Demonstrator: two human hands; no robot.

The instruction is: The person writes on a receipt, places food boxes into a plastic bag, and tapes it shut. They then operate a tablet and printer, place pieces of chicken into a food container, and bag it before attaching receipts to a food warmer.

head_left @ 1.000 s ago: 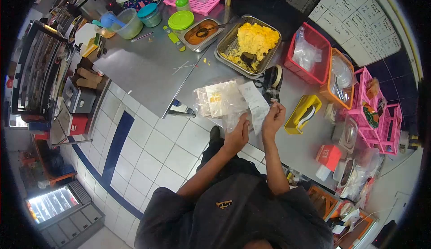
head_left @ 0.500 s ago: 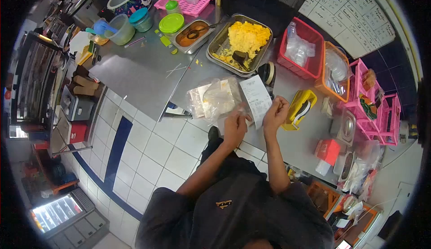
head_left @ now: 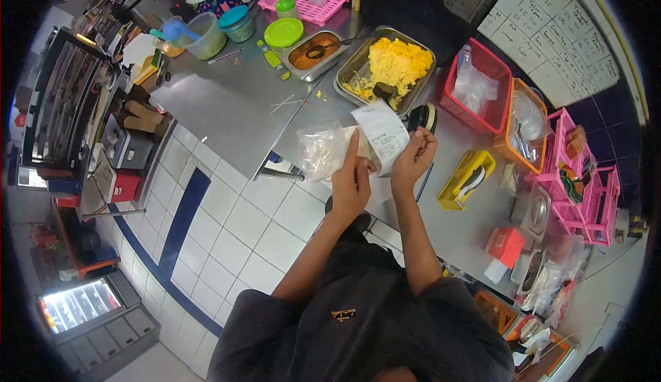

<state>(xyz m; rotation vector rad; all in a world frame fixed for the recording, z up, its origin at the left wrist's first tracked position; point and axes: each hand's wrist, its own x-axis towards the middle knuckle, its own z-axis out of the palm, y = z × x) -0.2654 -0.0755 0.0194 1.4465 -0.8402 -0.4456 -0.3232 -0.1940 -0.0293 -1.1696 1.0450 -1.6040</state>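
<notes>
A printed paper receipt [head_left: 383, 136] is pinched at its right edge by my right hand [head_left: 414, 158], whose fingers are closed. Just left of it, a clear plastic bag [head_left: 322, 153] with pale contents sits over the counter's front edge. My left hand [head_left: 352, 186] is closed on the bag's right side, with the index finger laid along it. The receipt covers part of the bag's right side. Right of my right hand stands a yellow tape dispenser [head_left: 457, 188]. Behind the receipt is a metal tray [head_left: 349, 73] of yellow shredded food [head_left: 399, 62] with a dark scoop in it.
A sauce pan [head_left: 296, 65] and a green-lidded tub [head_left: 284, 32] stand at the back. On the right are a red basket [head_left: 497, 110], an orange basket [head_left: 539, 161] and pink racks [head_left: 589, 206]. Tiled floor [head_left: 265, 223] lies below the counter edge.
The receipt has moved up and left over the bag and tilted back. My left hand has shifted up onto the bag. The view has turned slightly, so the counter sits further right and lower.
</notes>
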